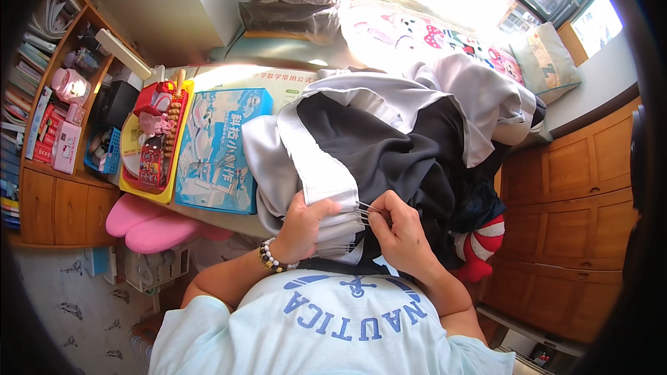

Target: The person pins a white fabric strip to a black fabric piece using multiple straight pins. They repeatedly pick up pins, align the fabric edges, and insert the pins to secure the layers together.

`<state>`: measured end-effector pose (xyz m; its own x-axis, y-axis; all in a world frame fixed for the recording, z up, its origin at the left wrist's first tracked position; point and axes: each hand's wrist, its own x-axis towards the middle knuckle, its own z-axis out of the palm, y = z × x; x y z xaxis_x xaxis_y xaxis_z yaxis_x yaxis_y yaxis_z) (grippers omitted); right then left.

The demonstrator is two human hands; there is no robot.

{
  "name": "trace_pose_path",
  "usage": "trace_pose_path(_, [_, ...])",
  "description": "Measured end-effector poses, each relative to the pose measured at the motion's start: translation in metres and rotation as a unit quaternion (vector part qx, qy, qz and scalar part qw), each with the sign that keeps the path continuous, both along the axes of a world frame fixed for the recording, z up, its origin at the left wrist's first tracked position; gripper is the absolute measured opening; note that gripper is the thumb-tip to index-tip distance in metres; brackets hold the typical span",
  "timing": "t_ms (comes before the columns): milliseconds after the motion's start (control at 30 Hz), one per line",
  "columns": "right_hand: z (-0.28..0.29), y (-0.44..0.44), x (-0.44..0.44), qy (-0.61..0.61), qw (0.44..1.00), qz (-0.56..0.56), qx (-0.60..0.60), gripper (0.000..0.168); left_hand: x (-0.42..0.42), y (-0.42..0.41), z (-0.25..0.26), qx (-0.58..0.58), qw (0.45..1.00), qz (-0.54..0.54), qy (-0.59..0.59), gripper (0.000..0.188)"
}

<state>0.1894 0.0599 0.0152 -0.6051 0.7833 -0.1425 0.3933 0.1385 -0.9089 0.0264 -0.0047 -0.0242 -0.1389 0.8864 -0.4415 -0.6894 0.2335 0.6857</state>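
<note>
A large curtain [417,161], pale grey on one face and black on the other, lies bunched before me. Its white heading tape [325,166] runs down its near left edge. My left hand [307,224] grips the pleated end of this tape, thumb on top. Thin metal curtain hooks [363,212] stick out from the tape's right edge. My right hand [398,229] pinches these prongs between thumb and fingers. More metal prongs [341,249] show lower down among the folds, partly hidden. How far the hooks sit inside the tape is hidden.
On the desk at left lie a blue and white box [221,151] and a yellow-rimmed tray [174,177] of small items. A pink cushioned item [156,226] sits below. Shelves [68,94] stand far left, wooden cabinets [568,208] right, and a plastic-wrapped stack [292,0] behind.
</note>
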Motion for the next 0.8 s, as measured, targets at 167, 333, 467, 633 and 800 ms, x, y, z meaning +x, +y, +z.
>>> trace_pose_path(167, [-0.001, 0.003, 0.0, 0.011, 0.997, 0.034, 0.071, 0.004, -0.002, 0.003, 0.001, -0.004, 1.0, -0.024, -0.018, 0.03])
trace_pose_path(333, [-0.01, 0.01, 0.0, 0.067, 0.99, 0.059, 0.107, 0.005, -0.008, 0.008, 0.004, -0.074, 0.976, -0.072, -0.194, 0.029])
trace_pose_path(467, [-0.013, 0.014, 0.003, 0.08, 0.992, 0.077, 0.067, 0.005, -0.017, 0.01, 0.001, -0.078, 0.954, -0.099, -0.272, 0.028])
trace_pose_path(633, [-0.019, 0.01, -0.001, 0.082, 0.995, 0.05, 0.037, 0.012, -0.013, -0.002, -0.007, -0.007, 0.992, -0.086, -0.09, 0.026])
trace_pose_path(800, [-0.024, 0.005, -0.004, 0.073, 0.995, 0.017, 0.068, 0.014, -0.007, -0.006, -0.012, 0.006, 0.998, -0.057, 0.015, 0.025])
